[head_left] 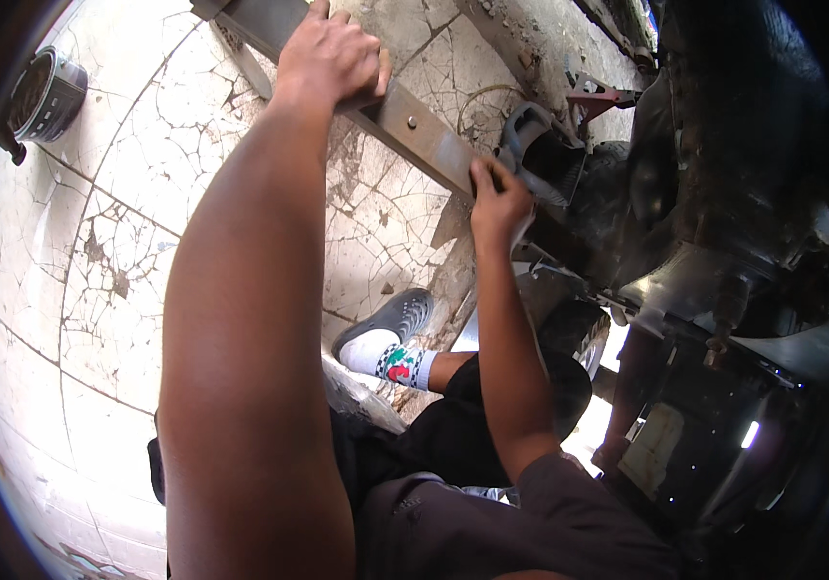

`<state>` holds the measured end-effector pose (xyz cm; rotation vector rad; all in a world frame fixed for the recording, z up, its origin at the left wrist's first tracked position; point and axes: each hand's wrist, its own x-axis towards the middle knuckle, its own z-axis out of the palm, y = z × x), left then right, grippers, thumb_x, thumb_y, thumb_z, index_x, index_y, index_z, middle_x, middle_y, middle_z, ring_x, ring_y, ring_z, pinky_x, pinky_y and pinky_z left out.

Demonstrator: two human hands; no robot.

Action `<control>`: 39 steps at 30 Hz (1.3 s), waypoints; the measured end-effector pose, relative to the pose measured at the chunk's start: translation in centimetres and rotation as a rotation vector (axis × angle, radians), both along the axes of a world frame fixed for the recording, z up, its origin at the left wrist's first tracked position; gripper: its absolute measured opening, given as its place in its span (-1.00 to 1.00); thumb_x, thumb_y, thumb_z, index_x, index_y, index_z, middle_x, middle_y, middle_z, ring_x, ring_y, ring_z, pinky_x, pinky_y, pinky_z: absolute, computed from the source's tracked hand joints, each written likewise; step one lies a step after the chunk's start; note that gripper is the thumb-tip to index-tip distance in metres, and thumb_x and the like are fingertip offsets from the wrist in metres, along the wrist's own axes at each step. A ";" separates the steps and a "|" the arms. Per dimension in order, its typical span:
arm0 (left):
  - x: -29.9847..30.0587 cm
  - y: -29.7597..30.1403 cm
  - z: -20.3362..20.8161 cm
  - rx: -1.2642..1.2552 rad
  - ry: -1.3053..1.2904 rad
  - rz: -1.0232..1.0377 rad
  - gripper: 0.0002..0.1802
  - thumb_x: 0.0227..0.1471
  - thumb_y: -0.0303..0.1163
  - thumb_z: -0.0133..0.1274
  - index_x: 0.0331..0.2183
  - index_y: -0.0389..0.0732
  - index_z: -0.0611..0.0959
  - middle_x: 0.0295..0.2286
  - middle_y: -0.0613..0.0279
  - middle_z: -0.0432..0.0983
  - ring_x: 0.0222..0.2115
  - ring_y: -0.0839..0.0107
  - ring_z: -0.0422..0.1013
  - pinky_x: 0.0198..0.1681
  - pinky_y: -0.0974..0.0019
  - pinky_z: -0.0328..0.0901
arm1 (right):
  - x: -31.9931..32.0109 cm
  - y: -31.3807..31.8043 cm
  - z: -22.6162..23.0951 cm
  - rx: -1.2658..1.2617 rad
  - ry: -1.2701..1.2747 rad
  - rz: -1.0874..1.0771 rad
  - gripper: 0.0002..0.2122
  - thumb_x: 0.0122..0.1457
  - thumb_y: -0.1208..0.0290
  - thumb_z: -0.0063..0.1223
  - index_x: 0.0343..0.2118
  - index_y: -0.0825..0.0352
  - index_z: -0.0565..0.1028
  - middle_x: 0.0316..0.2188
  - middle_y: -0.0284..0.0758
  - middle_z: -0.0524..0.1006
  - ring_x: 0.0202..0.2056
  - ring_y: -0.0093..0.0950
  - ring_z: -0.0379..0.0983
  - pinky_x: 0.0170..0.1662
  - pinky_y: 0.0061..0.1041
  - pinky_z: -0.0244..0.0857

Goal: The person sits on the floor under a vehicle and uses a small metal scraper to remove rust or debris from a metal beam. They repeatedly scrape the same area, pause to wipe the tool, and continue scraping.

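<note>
A long, flat grey metal bar (413, 128) with a small round hole in its face runs slantwise from the top left toward the middle. My left hand (329, 60) is wrapped over the bar's upper part, knuckles up. Farther down the same bar, my right hand (503, 205) has its fingers curled and closed at the edge, thumb against the face. Its fingertips are partly hidden. Beyond the right hand, the bar's lower end is lost among dark parts.
Cracked pale tiles (125, 222) cover the floor. A dark bucket (47, 95) stands at far left. My foot in a grey shoe (405, 314) rests below the bar. Near the right hand lie a grey plastic object (542, 145) and a red metal stand (596, 97). Dark machinery (724, 242) fills the right side.
</note>
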<state>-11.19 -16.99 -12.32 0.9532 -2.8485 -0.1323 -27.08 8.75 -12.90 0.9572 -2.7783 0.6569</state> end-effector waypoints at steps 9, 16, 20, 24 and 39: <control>0.0 0.1 0.5 0.041 0.000 0.000 -0.48 0.23 -0.05 -0.13 -0.48 -0.14 0.79 -0.37 0.11 0.71 -0.12 0.33 0.55 0.18 0.16 0.22 | -0.9 -0.3 0.8 0.001 -0.014 -0.027 -0.80 0.11 0.28 0.44 -0.23 0.22 0.77 -0.33 -0.18 0.71 -0.29 -0.29 0.66 -0.15 -0.38 0.47; -0.3 -0.4 0.1 -0.019 0.050 0.022 -0.48 0.25 -0.05 -0.12 -0.47 -0.14 0.78 -0.38 0.11 0.71 -0.11 0.33 0.55 0.20 0.15 0.21 | -1.2 -1.7 1.6 0.075 0.044 -0.040 -0.76 0.16 0.23 0.38 -0.22 0.27 0.75 -0.28 -0.13 0.70 -0.27 -0.20 0.65 -0.13 -0.34 0.46; -0.1 -0.4 0.3 0.028 0.015 0.001 -0.48 0.26 -0.06 -0.14 -0.48 -0.14 0.78 -0.39 0.10 0.71 -0.11 0.32 0.55 0.20 0.14 0.22 | 1.4 1.4 0.5 0.017 0.000 -0.022 -0.77 0.12 0.28 0.43 -0.21 0.27 0.75 -0.34 -0.16 0.69 -0.30 -0.27 0.63 -0.18 -0.35 0.44; 0.0 -0.1 0.5 0.087 0.001 -0.015 -0.48 0.26 -0.07 -0.15 -0.47 -0.14 0.78 -0.37 0.09 0.71 -0.10 0.31 0.55 0.19 0.13 0.22 | 7.3 5.0 1.8 0.051 -0.110 0.066 -0.83 0.09 0.42 0.44 -0.23 0.26 0.75 -0.37 -0.24 0.64 -0.34 -0.37 0.59 -0.22 -0.43 0.44; -0.6 0.3 1.0 0.034 -0.135 0.016 -0.30 0.37 0.15 -0.30 -0.18 -0.16 0.79 -0.15 0.08 0.70 0.05 0.27 0.51 0.33 0.02 0.09 | 8.4 13.5 21.0 0.088 -0.374 0.367 -0.76 0.19 0.57 0.33 -0.07 0.36 0.64 -0.25 -0.31 0.66 -0.20 -0.54 0.65 -0.08 -0.51 0.50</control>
